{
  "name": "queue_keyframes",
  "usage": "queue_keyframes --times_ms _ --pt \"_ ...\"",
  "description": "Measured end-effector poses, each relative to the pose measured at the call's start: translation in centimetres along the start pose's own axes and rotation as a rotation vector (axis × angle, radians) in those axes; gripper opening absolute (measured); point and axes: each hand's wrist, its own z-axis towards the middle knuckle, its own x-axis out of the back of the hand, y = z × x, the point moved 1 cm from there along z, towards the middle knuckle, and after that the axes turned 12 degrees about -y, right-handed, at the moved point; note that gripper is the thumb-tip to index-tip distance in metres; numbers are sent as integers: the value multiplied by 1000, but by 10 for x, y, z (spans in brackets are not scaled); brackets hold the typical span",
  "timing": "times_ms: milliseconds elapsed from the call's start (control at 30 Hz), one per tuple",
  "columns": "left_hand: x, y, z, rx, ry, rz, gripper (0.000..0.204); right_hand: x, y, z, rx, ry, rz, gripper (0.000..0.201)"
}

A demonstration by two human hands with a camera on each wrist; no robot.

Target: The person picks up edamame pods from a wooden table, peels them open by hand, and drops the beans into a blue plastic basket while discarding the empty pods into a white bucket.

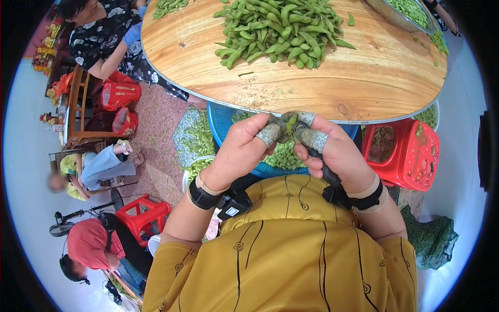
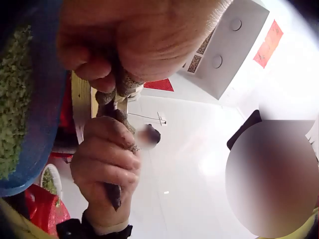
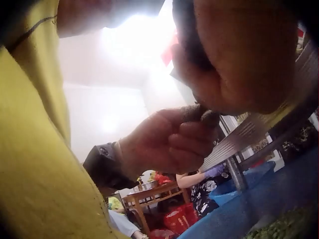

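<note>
In the head view, both hands meet just below the table edge over a blue basin [image 1: 217, 120]. A green soybean pod [image 1: 291, 124] shows between their fingertips. My left hand [image 1: 241, 145] pinches it from the left, thumb and finger wrapped in grey speckled tape. My right hand [image 1: 340, 148], taped likewise, has its fingertips at the pod and grips a dark, narrow tool [image 1: 326, 171] against its palm. The left wrist view shows the tool's tapered dark end [image 2: 114, 196] protruding below the right hand; its kind is hidden. Shelled green beans [image 1: 285, 156] lie in the basin.
A heap of soybean pods [image 1: 283, 31] lies on the wooden table [image 1: 197, 67]. A metal bowl [image 1: 400, 23] of beans stands at the far right. A red stool [image 1: 416, 156] is to the right. Other people sit to the left, one wearing blue gloves [image 1: 132, 35].
</note>
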Motion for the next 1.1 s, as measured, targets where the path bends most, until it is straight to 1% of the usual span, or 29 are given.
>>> queue_keyframes --times_ms 33,100,133,200,233,267,333,367,400,433,467,533,567,633,667,700,733,767,833,900,933,967,1000,1033,1067,1100 --pt "0 0 0 0 0 0 15 -1 -1 -1 0 0 0 25" --pt "0 -2 1 29 -17 -131 14 -3 -4 -4 30 -36 40 28" --pt "-1 -5 1 30 -16 -132 14 -4 -5 -5 28 -36 39 28" --pt "-6 -12 2 -90 -271 -967 15 -7 -7 -7 58 -135 185 30" --pt "-7 -12 5 -117 -367 -1100 16 -9 -9 -7 58 -135 185 30" --pt "-5 -11 7 -117 -368 -1100 16 -11 -11 -7 64 -119 151 29" --pt "-4 -9 9 -88 -440 -1157 16 -11 -11 -6 69 -102 115 28" --pt "-5 -10 10 -90 -440 -1158 16 -8 -8 -5 61 -27 22 27" --pt "-4 -13 10 -18 -242 -822 16 -5 -5 -4 53 49 -69 26" --pt "-3 -14 11 51 -48 -483 16 -2 -4 -3 52 50 -68 26" --pt "-2 -14 9 54 -49 -484 16 2 -1 -2 21 55 -28 26" --pt "1 -11 3 23 -45 -232 14 3 1 -1 -10 59 20 26" --pt "2 -10 2 28 -44 -232 14 1 1 0 9 45 -34 27" --pt "2 -7 -1 66 -50 -360 15 0 2 0 27 26 -92 28" --pt "1 -4 -2 62 -46 -360 15 2 3 1 70 7 -174 29" --pt "0 -1 -3 60 -80 -316 15 3 4 2 112 -10 -255 29" --pt "-2 1 -3 60 -116 -272 15 3 3 1 110 -11 -257 29" --pt "-4 -1 -2 59 -115 -274 15 3 3 1 122 -9 -251 30" --pt "-7 -4 -1 -10 -19 -206 14 4 3 0 132 -6 -245 31" --pt "-6 -5 -1 8 2 -163 13 6 8 -2 97 157 -346 28" --pt "-6 -5 -2 26 24 -118 12 6 11 -2 98 156 -347 28" --pt "-7 -5 -2 24 25 -117 12 6 14 -1 208 254 -543 26" --pt "-8 -3 -2 -1 62 -71 12 6 15 -1 319 352 -738 25" --pt "-9 -2 -2 -27 98 -25 11 6 15 -1 321 353 -739 25" --pt "-10 -3 -3 -29 98 -25 11 5 13 0 404 381 -833 24" --pt "-10 -4 -4 -71 132 98 11 5 11 0 489 408 -928 23"
